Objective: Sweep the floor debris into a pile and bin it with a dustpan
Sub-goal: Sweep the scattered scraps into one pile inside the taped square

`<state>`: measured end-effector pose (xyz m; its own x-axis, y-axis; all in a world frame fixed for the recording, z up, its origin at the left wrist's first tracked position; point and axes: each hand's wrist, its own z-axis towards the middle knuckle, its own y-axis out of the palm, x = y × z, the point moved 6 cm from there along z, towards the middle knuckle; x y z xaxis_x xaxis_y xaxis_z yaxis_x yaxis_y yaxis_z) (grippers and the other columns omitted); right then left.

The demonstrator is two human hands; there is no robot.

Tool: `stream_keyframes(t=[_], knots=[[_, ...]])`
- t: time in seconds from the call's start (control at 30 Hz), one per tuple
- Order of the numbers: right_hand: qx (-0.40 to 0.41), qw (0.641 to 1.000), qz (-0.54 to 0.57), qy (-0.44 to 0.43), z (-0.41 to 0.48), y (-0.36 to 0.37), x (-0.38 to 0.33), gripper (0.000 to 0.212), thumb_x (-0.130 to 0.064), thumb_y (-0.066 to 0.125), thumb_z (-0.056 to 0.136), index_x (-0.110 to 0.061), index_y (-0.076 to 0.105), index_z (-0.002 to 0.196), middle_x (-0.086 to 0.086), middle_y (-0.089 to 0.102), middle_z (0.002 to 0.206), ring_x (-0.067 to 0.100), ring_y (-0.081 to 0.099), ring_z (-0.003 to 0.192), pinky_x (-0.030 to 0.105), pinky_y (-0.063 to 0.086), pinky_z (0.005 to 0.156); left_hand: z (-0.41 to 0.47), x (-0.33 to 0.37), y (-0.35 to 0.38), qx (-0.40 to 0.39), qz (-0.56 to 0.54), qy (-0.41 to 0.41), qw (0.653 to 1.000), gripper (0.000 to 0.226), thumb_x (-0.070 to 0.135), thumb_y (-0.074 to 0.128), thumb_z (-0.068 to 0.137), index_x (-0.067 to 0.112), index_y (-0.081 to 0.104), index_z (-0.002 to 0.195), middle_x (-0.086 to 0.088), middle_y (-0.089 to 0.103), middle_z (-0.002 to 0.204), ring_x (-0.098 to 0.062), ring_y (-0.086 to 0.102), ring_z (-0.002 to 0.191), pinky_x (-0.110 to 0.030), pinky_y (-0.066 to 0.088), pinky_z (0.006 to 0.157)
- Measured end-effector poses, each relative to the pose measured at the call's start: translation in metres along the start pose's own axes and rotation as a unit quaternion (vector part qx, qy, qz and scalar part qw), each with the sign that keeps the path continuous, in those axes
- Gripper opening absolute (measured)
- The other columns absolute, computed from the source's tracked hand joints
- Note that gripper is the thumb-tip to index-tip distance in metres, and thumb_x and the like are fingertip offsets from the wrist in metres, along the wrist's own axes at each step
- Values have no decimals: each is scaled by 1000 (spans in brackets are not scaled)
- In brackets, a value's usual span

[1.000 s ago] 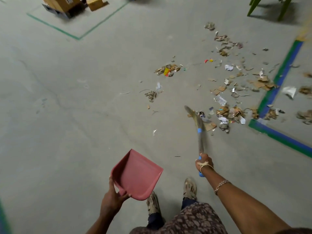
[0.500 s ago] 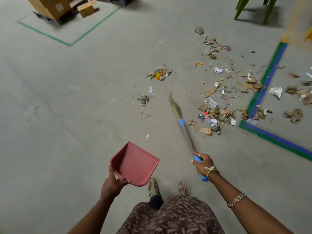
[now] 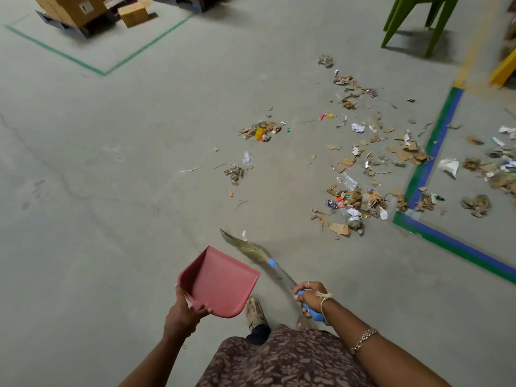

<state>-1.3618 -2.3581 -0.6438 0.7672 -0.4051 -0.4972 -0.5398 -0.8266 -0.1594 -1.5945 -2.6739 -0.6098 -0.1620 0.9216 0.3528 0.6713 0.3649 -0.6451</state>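
My left hand point(image 3: 183, 314) grips the near rim of a red plastic dustpan point(image 3: 220, 280), held above the floor in front of my feet. My right hand point(image 3: 311, 298) is closed on the blue handle of a grass broom point(image 3: 252, 251); its bristles point up-left, just beyond the dustpan's far edge. Scattered debris point(image 3: 354, 202) of cardboard scraps, wrappers and paper lies on the concrete to the right, well beyond the broom tip. A smaller clump point(image 3: 259, 131) with a yellow scrap lies farther out, and another small clump point(image 3: 234, 173) sits nearer.
Green and blue floor tape point(image 3: 427, 163) marks a zone at right, with more litter point(image 3: 474, 203) inside it. Green chair legs point(image 3: 413, 20) stand at top right. Cardboard boxes on a pallet point(image 3: 72, 9) sit at top left inside a green taped outline point(image 3: 104, 72).
The broom has swung left and back toward me, away from the debris at right, ending beside the dustpan. The dustpan stays in my left hand, and the view has tipped slightly.
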Motion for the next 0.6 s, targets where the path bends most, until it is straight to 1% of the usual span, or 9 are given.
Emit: stream_keyframes(t=[0.07, 0.13, 0.23, 0.27, 0.33, 0.4, 0.47, 0.53, 0.6], knots=[[45, 999, 8, -3, 6, -12, 3, 16, 11, 53, 88, 6, 67, 90, 6, 44, 47, 16, 33, 37, 20, 28, 43, 16, 0, -1, -8, -16, 1, 1000, 114, 35, 92, 72, 28, 13, 153, -14, 70, 71, -19, 56, 41, -27, 44, 38], [92, 996, 18, -6, 12, -26, 2, 19, 8, 52, 90, 2, 69, 87, 2, 47, 42, 16, 33, 37, 21, 29, 43, 34, 7, -5, -15, -24, 13, 1000, 112, 35, 91, 72, 28, 14, 153, -17, 70, 70, -19, 55, 40, -26, 43, 39], [151, 988, -7, -11, 17, -45, 1, 19, 6, 60, 85, -8, 72, 80, 3, 58, 52, 23, 47, 41, 27, 43, 40, 58, 18, -10, -22, -11, 29, 999, 116, 36, 91, 73, 30, 10, 155, -18, 69, 70, -22, 57, 42, -28, 45, 40], [177, 984, -18, -15, 19, -51, 0, 20, 4, 64, 82, -14, 71, 75, 5, 62, 59, 26, 53, 45, 32, 49, 44, 65, 24, -12, -24, -6, 38, 999, 117, 36, 91, 73, 31, 8, 156, -18, 69, 71, -22, 57, 43, -28, 45, 40], [229, 972, -48, -17, 26, -70, 0, 22, -4, 69, 78, -25, 69, 71, 6, 69, 72, 29, 65, 62, 37, 58, 63, 77, 40, -13, -34, -6, 60, 998, 116, 37, 91, 73, 34, 8, 155, -16, 69, 68, -21, 56, 42, -28, 44, 39], [279, 958, -57, -16, 28, -91, -4, 18, -10, 71, 75, -27, 67, 72, 6, 70, 79, 32, 69, 77, 34, 57, 73, 89, 58, -13, -40, -10, 90, 995, 110, 35, 91, 72, 37, 13, 150, -15, 67, 64, -20, 53, 39, -27, 41, 38], [316, 947, -51, -30, 16, -107, -18, 15, -10, 71, 77, -25, 67, 77, 6, 69, 84, 33, 67, 85, 28, 49, 74, 100, 74, -15, -45, -5, 117, 992, 108, 37, 91, 72, 39, 14, 147, -16, 67, 63, -20, 53, 38, -27, 41, 37], [349, 935, -41, -56, 4, -115, -28, 18, -8, 72, 79, -25, 67, 82, 6, 68, 87, 32, 67, 86, 28, 47, 75, 111, 86, -17, -49, 18, 137, 989, 112, 43, 91, 71, 41, 10, 148, -14, 69, 64, -22, 57, 39, -30, 44, 37], [359, 929, -29, -87, -6, -114, -34, 22, -8, 73, 80, -28, 65, 82, 6, 70, 85, 33, 68, 78, 31, 52, 72, 121, 90, -21, -53, 39, 141, 988, 118, 49, 90, 68, 42, 5, 150, -12, 70, 66, -25, 63, 43, -32, 48, 40]])
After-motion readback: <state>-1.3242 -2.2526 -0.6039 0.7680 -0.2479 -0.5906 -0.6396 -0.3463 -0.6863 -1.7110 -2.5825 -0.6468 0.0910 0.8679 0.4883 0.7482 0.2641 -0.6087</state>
